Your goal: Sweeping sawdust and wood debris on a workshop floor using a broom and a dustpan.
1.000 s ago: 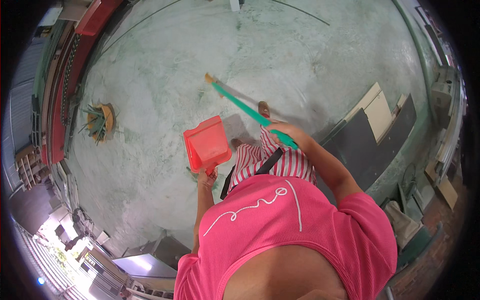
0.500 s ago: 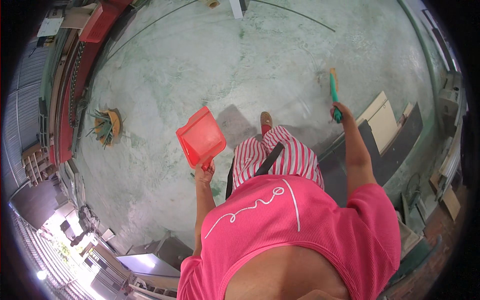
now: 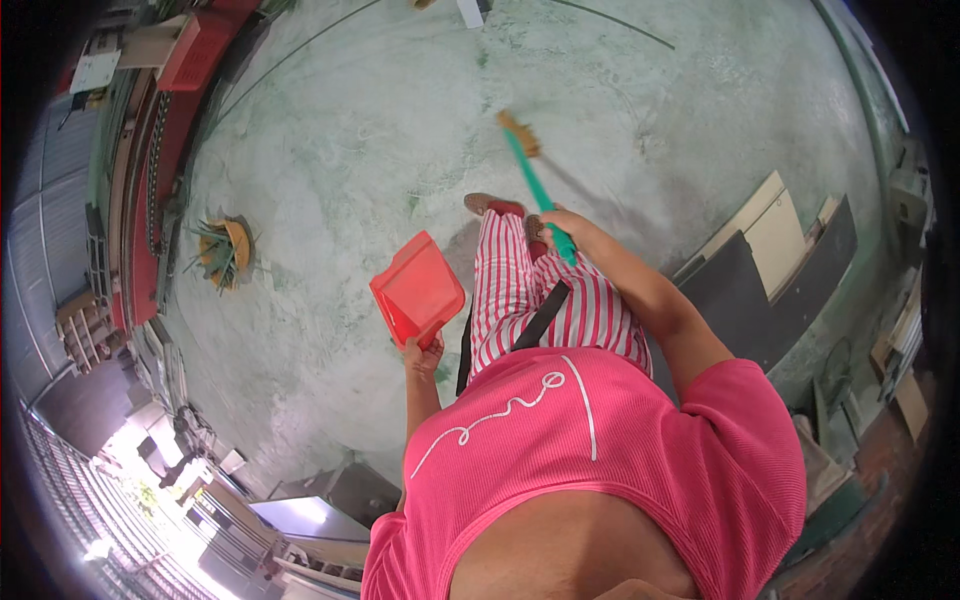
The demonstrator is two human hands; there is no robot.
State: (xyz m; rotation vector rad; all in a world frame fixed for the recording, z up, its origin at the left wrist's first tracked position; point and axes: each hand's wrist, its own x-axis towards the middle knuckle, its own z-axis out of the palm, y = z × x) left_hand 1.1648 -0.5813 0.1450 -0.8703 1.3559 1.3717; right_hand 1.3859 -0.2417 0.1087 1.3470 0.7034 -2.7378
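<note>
My left hand is closed round the handle of a red dustpan, held out to the left of my striped trousers with its wide mouth pointing away from me. In front of my legs, my right hand grips a hand brush by its green handle. The brush's tan bristles point ahead and to the left, beyond my feet, slightly smeared by motion. Whether the bristles touch the floor, I cannot tell.
A yellow pot with a spiky plant stands on the green-grey concrete floor at left. Dark and cream boards lie at right. Long racks and a red cabinet line the left side. Thin strips cross the far floor.
My right hand has swung the brush from the far right to the left, in front of my feet. The dustpan has shifted slightly right and nearer. One foot has stepped forward at left.
</note>
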